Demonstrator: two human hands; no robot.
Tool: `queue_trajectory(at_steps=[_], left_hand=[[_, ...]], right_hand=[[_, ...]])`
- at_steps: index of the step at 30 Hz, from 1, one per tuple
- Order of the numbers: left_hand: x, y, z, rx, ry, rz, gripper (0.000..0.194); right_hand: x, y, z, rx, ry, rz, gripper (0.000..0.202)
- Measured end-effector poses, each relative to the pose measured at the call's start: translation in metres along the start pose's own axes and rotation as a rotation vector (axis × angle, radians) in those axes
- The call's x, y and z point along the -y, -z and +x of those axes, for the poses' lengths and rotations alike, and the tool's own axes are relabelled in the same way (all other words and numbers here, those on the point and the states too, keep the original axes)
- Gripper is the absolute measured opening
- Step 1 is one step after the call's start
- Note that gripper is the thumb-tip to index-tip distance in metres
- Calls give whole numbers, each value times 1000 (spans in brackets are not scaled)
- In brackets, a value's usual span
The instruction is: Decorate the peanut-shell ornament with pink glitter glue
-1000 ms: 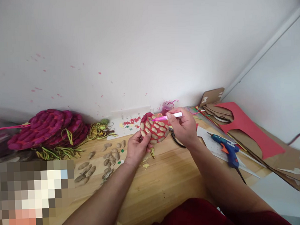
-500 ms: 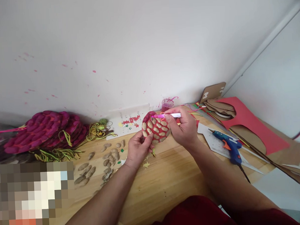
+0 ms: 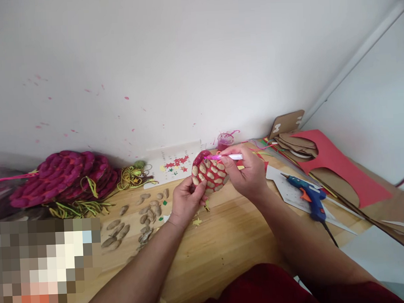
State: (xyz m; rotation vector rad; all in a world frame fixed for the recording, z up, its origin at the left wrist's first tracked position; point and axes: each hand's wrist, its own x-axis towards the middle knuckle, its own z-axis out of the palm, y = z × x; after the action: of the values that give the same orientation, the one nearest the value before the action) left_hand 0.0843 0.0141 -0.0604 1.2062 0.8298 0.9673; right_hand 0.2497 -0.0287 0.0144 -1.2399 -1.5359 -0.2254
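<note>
My left hand grips the lower left edge of a round red disc covered in peanuts, tilted up above the table. Peanuts along its upper left rim are wet magenta; the others are bare tan. Pinched in my right hand is a slim paintbrush, white at the handle and pink toward the tip. Its tip touches the disc near the magenta peanuts. An orange loop shows at the disc's upper edge, partly behind my fingers. A yellow-green tassel hangs below.
Loose peanuts lie left of my forearm. Magenta peanut discs with yellow-green strings are stacked further left. A paint-stained cup stands by the wall near star-covered paper. A blue glue gun and cut red cardboard lie right.
The paintbrush tip has shifted very slightly over the upper left of the disc. Both hands keep their holds, and the view has moved a little.
</note>
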Motion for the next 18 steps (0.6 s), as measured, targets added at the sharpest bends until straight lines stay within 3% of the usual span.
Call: queue_trajectory(at_steps=[18], left_hand=[[-3, 1, 0, 13, 16, -63, 42]], right_hand=[[1, 4, -1, -9, -31, -44, 4]])
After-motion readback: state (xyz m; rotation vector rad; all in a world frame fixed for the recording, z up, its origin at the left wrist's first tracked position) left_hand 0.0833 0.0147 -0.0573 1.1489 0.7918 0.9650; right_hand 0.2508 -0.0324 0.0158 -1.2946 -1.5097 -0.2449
